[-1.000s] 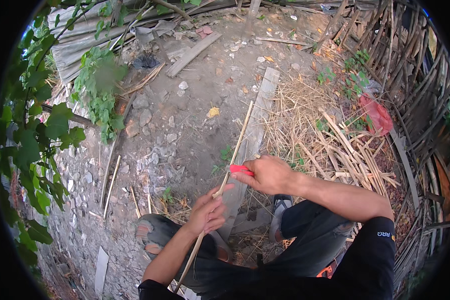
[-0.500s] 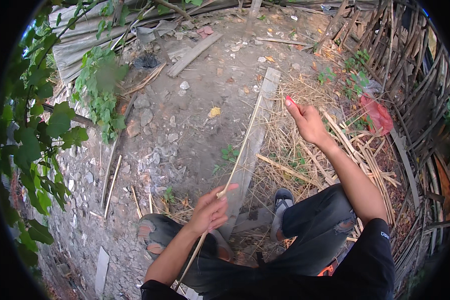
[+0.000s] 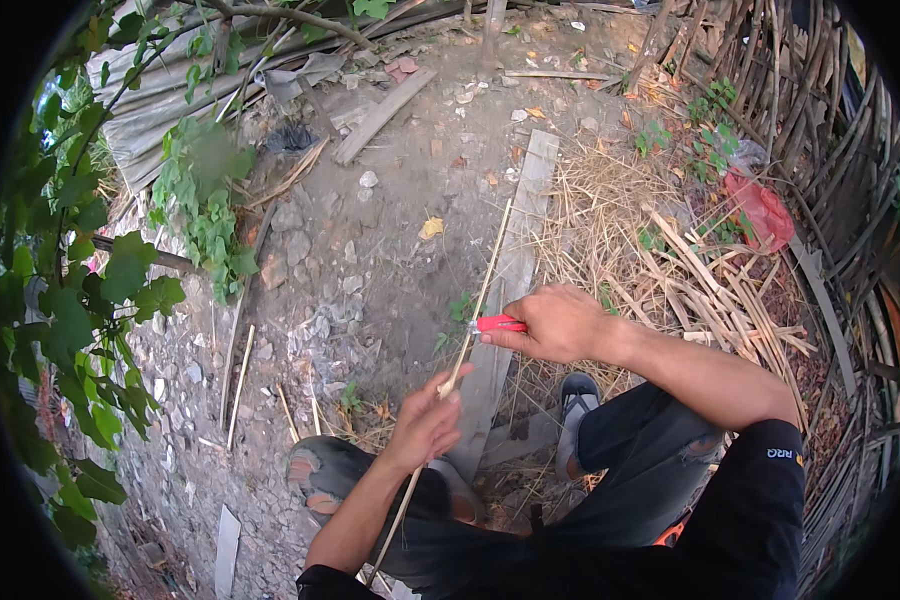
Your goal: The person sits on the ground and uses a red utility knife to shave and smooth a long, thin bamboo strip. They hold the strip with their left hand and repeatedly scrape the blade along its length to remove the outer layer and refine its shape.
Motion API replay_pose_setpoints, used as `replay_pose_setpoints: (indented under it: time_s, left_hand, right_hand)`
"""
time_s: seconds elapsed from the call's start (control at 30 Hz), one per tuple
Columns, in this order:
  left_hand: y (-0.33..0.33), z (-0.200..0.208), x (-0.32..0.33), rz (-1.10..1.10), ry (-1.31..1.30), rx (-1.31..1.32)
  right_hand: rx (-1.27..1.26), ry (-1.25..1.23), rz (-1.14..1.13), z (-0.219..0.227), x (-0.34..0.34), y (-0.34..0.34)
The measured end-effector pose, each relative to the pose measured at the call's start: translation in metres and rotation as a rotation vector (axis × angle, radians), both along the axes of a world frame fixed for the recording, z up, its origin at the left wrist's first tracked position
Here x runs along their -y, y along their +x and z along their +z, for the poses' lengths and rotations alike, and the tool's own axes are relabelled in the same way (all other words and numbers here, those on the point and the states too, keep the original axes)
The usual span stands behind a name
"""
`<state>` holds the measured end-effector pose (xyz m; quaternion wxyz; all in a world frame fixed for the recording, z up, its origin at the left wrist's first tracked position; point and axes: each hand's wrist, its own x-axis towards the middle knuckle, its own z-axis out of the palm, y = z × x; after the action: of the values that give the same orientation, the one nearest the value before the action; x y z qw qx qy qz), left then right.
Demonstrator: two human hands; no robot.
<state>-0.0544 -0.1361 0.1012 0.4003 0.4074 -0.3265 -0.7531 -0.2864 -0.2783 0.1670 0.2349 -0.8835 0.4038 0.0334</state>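
A long, thin, pale stick (image 3: 492, 262), bamboo-like, slants from near my lap up past the middle of the view. My left hand (image 3: 422, 428) is closed around it at a thicker, knot-like spot, with one finger stretched along it. My right hand (image 3: 568, 326) grips a red-handled utility knife (image 3: 500, 323). Its metal end meets the stick just above my left hand; how far the blade bites cannot be made out. Under the stick's upper part lies a long grey plank (image 3: 530, 215) on the ground.
Cut strips of wood (image 3: 715, 290) and thin shavings (image 3: 595, 210) lie to the right, near a red plastic bag (image 3: 760, 212). A stick fence (image 3: 820, 120) bounds that side. Another board (image 3: 385, 115) lies farther off. Leafy vines (image 3: 120, 270) hang at the left.
My right hand has come down and left with the knife, from out beyond the stick to touching it. My left hand keeps its hold on the stick.
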Motion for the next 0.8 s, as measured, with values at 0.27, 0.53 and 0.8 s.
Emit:
replay_pose_setpoints:
  time_s: [0.27, 0.53, 0.8]
  left_hand:
    - [-0.004, 0.011, -0.011, -0.124, -0.075, 0.021]
    - [0.004, -0.003, -0.014, -0.005, -0.173, 0.030]
    - [-0.008, -0.006, -0.014, -0.035, -0.261, 0.219]
  right_hand:
    - [0.345, -0.108, -0.634, -0.010, 0.096, -0.054]
    - [0.504, -0.166, -0.610, -0.012, 0.069, -0.071]
    - [1.004, 0.456, -0.598, -0.009, 0.041, -0.018]
